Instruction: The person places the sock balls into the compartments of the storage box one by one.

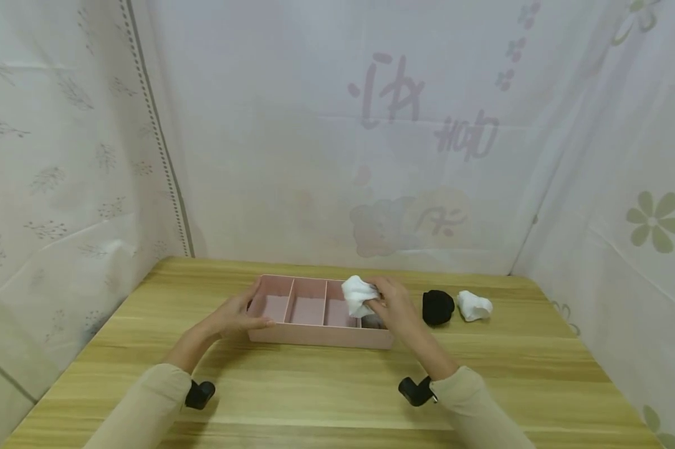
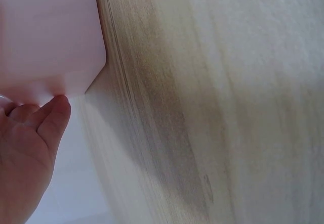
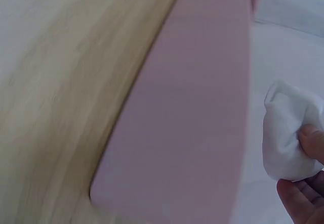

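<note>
1. Nearest zone: two beige sleeves (image 1: 157, 386) reached forward over the wood-grain table (image 1: 309, 393). A black wrist fitting (image 1: 201, 395) showed beside the left sleeve, and a second black fitting (image 1: 414, 391) beside the right.

2. Left hand (image 1: 230, 318): it gripped the left end of the pink box (image 1: 320, 335), the thumb over the near rim and the fingers against the end wall. Its function appeared to be steadying the box.

3. Box: it lay on the table between the hands, long side toward the person, with three dividers forming a row of four compartments. A dark grey item (image 1: 373, 321) was partly visible in the rightmost compartment; its kind could not be told.

4. Right hand (image 1: 394, 305): it pinched a white cloth bundle (image 1: 358, 296) between thumb and fingers, over the right half of the box, near the divider between the third and fourth compartments. Whether the bundle touched that divider could not be told.

5. Step in hand, as judged: loading the bundle into a compartment. The next move called for aligning it with one opening, probably the third, lowering it below the rim and then spreading the fingers, while the left hand kept the box from sliding.

6. Right of the box: a black bundle (image 1: 438, 307) and, just beside it, a second white bundle (image 1: 474, 306) rested on the table.

7. Farthest zone: a pale printed curtain (image 1: 270, 156) hung behind the table.
</note>
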### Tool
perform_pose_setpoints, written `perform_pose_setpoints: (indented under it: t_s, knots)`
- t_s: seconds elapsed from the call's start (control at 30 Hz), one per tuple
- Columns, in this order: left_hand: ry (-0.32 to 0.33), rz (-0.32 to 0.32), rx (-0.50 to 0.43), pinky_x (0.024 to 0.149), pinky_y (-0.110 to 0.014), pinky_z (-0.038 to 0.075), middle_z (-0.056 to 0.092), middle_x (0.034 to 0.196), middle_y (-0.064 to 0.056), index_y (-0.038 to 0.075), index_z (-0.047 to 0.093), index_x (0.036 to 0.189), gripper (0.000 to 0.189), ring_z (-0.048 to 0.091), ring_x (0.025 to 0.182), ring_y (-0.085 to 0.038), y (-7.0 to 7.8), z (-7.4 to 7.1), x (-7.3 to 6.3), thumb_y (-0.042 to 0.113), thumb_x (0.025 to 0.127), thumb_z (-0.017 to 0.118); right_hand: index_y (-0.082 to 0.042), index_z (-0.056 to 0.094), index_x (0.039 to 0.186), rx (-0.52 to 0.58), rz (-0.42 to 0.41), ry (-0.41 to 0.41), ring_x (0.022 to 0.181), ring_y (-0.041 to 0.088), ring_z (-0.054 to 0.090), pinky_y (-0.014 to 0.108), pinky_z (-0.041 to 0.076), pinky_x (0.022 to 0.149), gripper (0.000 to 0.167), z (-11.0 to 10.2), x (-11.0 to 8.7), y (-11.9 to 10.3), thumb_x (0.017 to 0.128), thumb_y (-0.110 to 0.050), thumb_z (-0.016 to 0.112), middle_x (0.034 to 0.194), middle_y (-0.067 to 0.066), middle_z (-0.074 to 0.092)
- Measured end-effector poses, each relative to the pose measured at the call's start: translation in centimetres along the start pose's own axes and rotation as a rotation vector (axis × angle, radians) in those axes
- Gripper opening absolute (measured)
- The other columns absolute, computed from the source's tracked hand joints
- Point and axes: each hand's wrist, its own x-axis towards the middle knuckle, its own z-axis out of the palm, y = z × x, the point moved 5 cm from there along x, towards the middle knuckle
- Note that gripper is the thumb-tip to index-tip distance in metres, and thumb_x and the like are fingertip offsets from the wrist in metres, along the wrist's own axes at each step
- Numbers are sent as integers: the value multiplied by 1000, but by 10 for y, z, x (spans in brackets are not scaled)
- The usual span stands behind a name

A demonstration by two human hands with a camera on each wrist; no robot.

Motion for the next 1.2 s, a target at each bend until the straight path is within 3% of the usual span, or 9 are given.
perform_pose_setpoints:
  t_s: [0.23,0.53,0.83,0.97,1.1,1.2]
  knots:
    - [-10,-16,-13,107,-61,20,4,151,-32,-2,-3,149,108,11,136,-51,3,0,-1,26,80,76,-6,63,113,-72,24,-135,96,31,63,41,54,78,35,32,9,-6,79,-7,73,109,15,64]
    - [-21,-19,-56,107,-61,18,2,151,-33,-3,-4,149,108,8,137,-52,3,1,-1,22,80,76,-11,56,125,-220,-19,-351,99,27,62,37,52,79,44,58,14,-9,84,-10,70,112,11,63]
    - [-29,-26,-80,107,-62,18,1,151,-33,-2,-5,148,109,6,136,-52,1,3,-1,24,81,75,-9,64,100,-408,-73,-460,95,20,63,27,53,75,26,72,17,-16,78,-12,76,102,5,66]
    - [-26,-36,-73,107,-62,18,1,152,-32,0,-6,149,110,7,137,-51,-2,5,-1,27,81,75,-9,65,102,-423,-75,-478,98,20,63,28,54,77,29,74,17,-16,76,-14,77,104,6,66]
    - [-18,-25,-67,107,-61,18,1,152,-32,1,-5,149,109,7,137,-51,-2,4,-1,27,81,75,-6,64,109,-347,-71,-463,104,25,61,33,52,85,34,71,16,-14,78,-11,76,111,10,65]
    - [-15,-16,-57,107,-62,19,2,151,-32,0,-5,149,108,8,136,-52,-1,3,-1,27,81,75,-6,63,112,-278,-71,-408,105,28,60,36,52,86,36,62,15,-11,79,-10,75,114,12,64]
